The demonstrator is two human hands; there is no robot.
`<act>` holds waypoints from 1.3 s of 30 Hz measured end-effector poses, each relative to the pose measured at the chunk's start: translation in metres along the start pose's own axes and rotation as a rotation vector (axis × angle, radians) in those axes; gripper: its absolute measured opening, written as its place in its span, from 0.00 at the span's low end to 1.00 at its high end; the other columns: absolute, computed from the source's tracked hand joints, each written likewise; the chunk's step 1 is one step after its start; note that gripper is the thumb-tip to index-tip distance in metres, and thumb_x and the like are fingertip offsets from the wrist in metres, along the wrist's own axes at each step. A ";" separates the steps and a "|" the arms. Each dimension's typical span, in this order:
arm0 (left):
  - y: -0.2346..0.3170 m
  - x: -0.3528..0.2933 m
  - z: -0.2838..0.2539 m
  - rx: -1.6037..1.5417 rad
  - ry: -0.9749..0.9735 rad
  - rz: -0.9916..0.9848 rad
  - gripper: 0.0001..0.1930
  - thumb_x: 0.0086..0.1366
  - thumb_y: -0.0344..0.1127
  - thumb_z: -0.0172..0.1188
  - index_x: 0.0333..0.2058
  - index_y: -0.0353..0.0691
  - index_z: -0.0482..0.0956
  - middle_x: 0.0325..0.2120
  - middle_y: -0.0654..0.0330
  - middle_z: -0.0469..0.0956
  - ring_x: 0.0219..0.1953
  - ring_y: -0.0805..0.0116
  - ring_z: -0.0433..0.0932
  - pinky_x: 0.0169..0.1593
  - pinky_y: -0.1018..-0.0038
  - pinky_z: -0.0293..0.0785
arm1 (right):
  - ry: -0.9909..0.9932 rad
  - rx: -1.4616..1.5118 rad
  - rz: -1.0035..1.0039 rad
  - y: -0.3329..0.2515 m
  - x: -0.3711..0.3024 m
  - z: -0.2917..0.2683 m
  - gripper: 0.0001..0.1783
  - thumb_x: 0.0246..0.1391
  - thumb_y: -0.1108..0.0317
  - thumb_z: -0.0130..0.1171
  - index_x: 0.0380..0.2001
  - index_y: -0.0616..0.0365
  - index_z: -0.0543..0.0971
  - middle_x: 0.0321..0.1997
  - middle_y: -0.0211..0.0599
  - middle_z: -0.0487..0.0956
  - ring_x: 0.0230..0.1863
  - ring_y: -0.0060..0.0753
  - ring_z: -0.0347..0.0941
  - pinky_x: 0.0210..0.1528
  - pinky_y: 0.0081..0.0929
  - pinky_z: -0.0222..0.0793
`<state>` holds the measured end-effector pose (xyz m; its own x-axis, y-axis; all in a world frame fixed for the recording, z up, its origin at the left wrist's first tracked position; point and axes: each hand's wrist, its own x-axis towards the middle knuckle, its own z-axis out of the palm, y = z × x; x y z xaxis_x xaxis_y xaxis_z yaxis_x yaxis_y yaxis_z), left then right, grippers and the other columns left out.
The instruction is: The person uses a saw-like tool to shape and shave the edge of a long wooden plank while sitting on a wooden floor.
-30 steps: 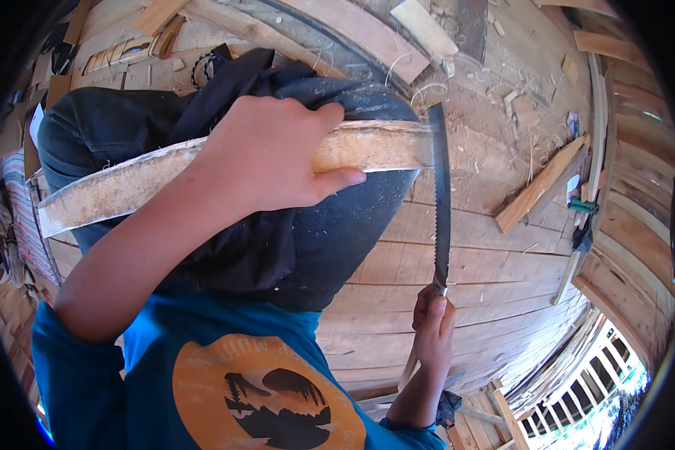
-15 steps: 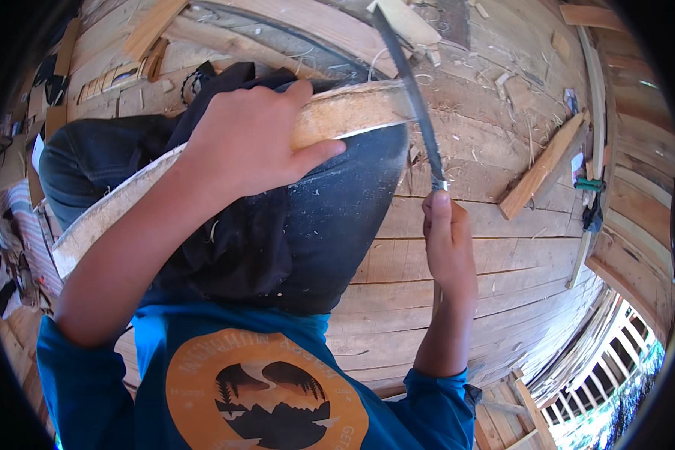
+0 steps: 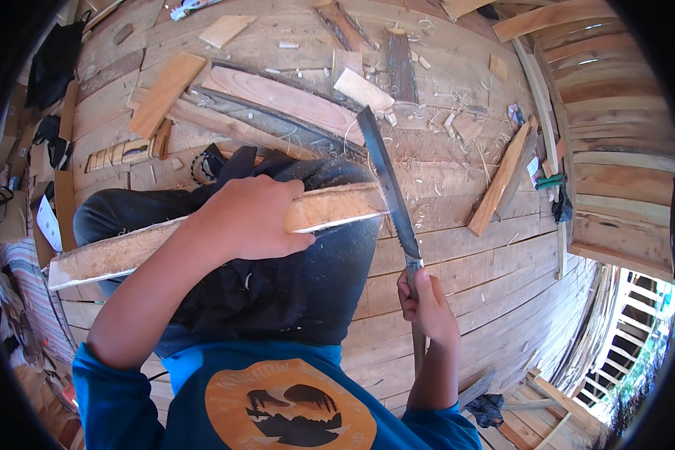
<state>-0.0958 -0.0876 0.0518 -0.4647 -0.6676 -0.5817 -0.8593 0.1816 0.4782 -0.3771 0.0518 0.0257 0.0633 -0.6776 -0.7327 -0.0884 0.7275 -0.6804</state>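
Note:
My left hand (image 3: 256, 219) is closed over a long, pale strip of wood (image 3: 336, 208) with a rough top face, pressing it across my thigh. The strip slants from beside my left forearm up to its right end. At that end the toothed blade of a handsaw (image 3: 388, 180) lies across or right against the wood; I cannot tell how deep any cut is. My right hand (image 3: 430, 306) wraps round the saw's handle, thumb along the top, with the blade pointing away from me. Pale dust marks my dark trousers (image 3: 345, 259) near the strip's end.
Loose boards (image 3: 281, 97) and offcuts lie on the plank floor (image 3: 465, 277) beyond my knees, among curled shavings. Another board (image 3: 502, 176) lies to the right, near a slatted wooden wall (image 3: 622, 150). A striped cloth (image 3: 34, 289) is at the left.
The view has shifted, so hands, strip and saw sit lower in the picture and more floor shows. Both hands keep their holds; the saw stays at the strip's right end.

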 end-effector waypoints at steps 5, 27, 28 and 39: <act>-0.006 -0.002 -0.013 -0.045 -0.075 0.091 0.30 0.54 0.55 0.64 0.47 0.35 0.77 0.38 0.43 0.80 0.45 0.45 0.79 0.50 0.58 0.74 | 0.077 0.125 -0.058 0.004 -0.022 0.029 0.29 0.69 0.40 0.34 0.26 0.53 0.64 0.17 0.20 0.56 0.17 0.12 0.48 0.17 0.15 0.43; -0.025 -0.025 0.052 0.238 0.297 0.249 0.28 0.52 0.51 0.66 0.45 0.37 0.75 0.29 0.49 0.82 0.34 0.51 0.83 0.39 0.60 0.78 | 0.446 -0.048 -0.375 0.072 -0.028 0.091 0.22 0.71 0.51 0.38 0.27 0.54 0.68 0.17 0.20 0.60 0.18 0.13 0.56 0.20 0.19 0.53; -0.023 -0.025 0.052 0.238 0.291 0.266 0.27 0.51 0.51 0.66 0.45 0.38 0.75 0.28 0.48 0.82 0.34 0.50 0.83 0.39 0.59 0.78 | 0.469 -0.057 -0.369 0.080 -0.031 0.096 0.21 0.71 0.52 0.39 0.28 0.54 0.68 0.17 0.20 0.60 0.18 0.13 0.56 0.20 0.19 0.53; -0.003 -0.011 0.032 0.259 0.195 0.223 0.30 0.47 0.45 0.67 0.47 0.37 0.72 0.31 0.47 0.82 0.37 0.48 0.82 0.42 0.58 0.77 | 0.518 0.212 -0.332 0.101 -0.025 0.088 0.25 0.70 0.45 0.35 0.29 0.53 0.66 0.16 0.20 0.58 0.14 0.15 0.51 0.17 0.19 0.47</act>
<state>-0.0952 -0.0574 0.0356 -0.6184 -0.7111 -0.3345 -0.7788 0.4975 0.3821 -0.3003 0.1513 -0.0261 -0.4386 -0.7958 -0.4176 0.0548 0.4401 -0.8963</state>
